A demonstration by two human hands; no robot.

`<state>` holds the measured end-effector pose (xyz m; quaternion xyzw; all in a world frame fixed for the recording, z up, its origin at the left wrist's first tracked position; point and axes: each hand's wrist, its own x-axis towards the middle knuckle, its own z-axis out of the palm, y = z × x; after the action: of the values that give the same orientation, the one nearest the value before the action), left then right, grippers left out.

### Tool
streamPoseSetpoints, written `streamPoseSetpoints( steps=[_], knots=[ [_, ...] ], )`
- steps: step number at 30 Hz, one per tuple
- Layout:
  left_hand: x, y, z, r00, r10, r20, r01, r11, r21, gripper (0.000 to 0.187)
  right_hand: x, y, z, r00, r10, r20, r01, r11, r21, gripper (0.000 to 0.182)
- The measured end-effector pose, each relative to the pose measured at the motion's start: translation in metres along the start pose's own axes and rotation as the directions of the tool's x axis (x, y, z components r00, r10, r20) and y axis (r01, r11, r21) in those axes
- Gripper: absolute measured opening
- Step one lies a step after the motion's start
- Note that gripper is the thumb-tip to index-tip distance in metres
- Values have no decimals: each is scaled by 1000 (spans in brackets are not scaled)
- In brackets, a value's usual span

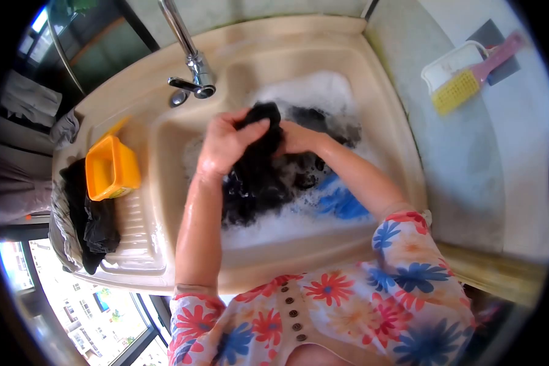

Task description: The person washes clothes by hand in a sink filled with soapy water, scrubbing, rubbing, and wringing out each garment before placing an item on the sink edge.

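Note:
Both hands are over the basin, gripping a wet black cloth (264, 140) whose lower part hangs into the suds. My left hand (221, 139) is closed on its upper left edge, thumb across the front. From the other side my right hand (297, 138) holds the same cloth, its fingers partly hidden behind the fabric. Foamy water (256, 230) fills the beige sink (241, 265). More dark fabric (308, 119) floats behind my right hand, and a blue cloth (346, 201) lies in the foam under my right forearm.
A chrome faucet (195, 67) rises at the sink's back left. On the ribbed drainboard (139, 235) stand a yellow-orange plastic box (128, 168) and a heap of dark and grey clothes (97, 229). A yellow-bristled brush (459, 90) with a pink handle hangs on the right wall by a white soap dish (448, 61).

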<state>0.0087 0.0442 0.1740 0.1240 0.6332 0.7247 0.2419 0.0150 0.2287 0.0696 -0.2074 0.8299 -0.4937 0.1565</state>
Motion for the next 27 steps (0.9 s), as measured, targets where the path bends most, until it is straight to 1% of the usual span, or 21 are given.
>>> streamPoseSetpoints(
  steps=[1, 3, 5, 6, 7, 9, 10, 11, 13, 15, 16, 17, 18, 19, 20, 21, 23, 24, 25, 26, 27],
  knots=[
    [0, 15, -2, 999, 29, -15, -30, 999, -12, 16, -1, -6, -6, 994, 105, -9, -105, 993, 50, 48],
    [6, 29, -13, 994, 63, -84, -76, 985, -154, 19, -8, -17, -33, 949, 314, -2, -311, 940, 141, 43],
    [14, 27, -27, 979, 62, -192, -110, 963, -248, 23, -23, -22, -69, 904, 363, -228, -245, 874, 419, 35],
    [21, 14, -40, 974, 64, -219, -116, 966, -231, 30, -25, -4, -85, 889, 332, -317, -146, 859, 490, 35],
    [30, -11, -57, 975, 41, -217, -52, 998, -43, 32, -26, 21, -100, 860, 307, -409, -37, 835, 549, 34],
    [50, -68, -85, 974, 2, -226, 76, 939, 336, 37, -31, 63, -129, 804, 424, -417, -265, 883, 387, 34],
    [53, -85, -84, 968, -29, -249, 173, 798, 577, 41, -27, 86, -134, 768, 475, -431, -375, 877, 300, 34],
    [54, -103, -80, 958, -54, -281, 259, 588, 767, 45, -19, 117, -128, 715, 494, -494, -453, 866, 211, 34],
    [60, -149, -71, 941, -26, -338, 305, 499, 811, 45, -2, 169, -90, 556, 294, -778, -478, 878, -9, 36],
    [68, -168, -43, 923, -76, -376, 380, 310, 871, 39, 14, 137, -37, 593, 386, -706, -593, 803, -59, 38],
    [68, -166, -27, 922, -103, -374, 386, 336, 859, 32, 18, 124, -23, 719, 399, -569, -581, 794, -177, 35],
    [73, -172, -35, 915, -243, -321, 401, 622, 673, 32, 19, 119, -17, 815, 414, -407, -544, 787, -290, 32],
    [78, -180, -48, 907, -359, -220, 419, 818, 393, 33, 16, 118, -24, 861, 400, -314, -496, 797, -345, 28],
    [79, -188, -60, 900, -427, -87, 433, 899, 60, 33, 13, 116, -39, 824, 444, -352, -563, 714, -417, 32],
    [73, -180, -66, 881, -399, -254, 343, 909, -237, 30, 8, 129, -62, 770, 471, -431, -576, 803, -152, 31],
    [62, -166, -74, 917, -389, -85, 292, 801, -523, 31, 2, 130, -79, 700, 517, -492, -533, 837, 123, 31],
    [55, -151, -57, 887, -430, -166, 209, 696, -687, 34, 17, 124, -66, 610, 444, -657, -591, 806, -4, 32],
    [59, -154, -54, 898, -427, -104, 221, 644, -732, 37, 31, 106, -37, 638, 389, -664, -476, 878, 57, 30],
    [65, -161, -52, 907, -420, -43, 236, 589, -773, 39, 36, 72, -12, 776, 279, -565, -388, 918, -81, 27],
    [68, -164, -50, 912, -411, 14, 254, 535, -806, 41, 43, 59, 20, 808, 247, -535, -295, 956, -4, 19],
    [65, -161, -45, 877, -481, -4, 281, 519, -808, 47, 41, 29, 50, 824, -70, -563, -85, 966, -244, 14]
  ],
)
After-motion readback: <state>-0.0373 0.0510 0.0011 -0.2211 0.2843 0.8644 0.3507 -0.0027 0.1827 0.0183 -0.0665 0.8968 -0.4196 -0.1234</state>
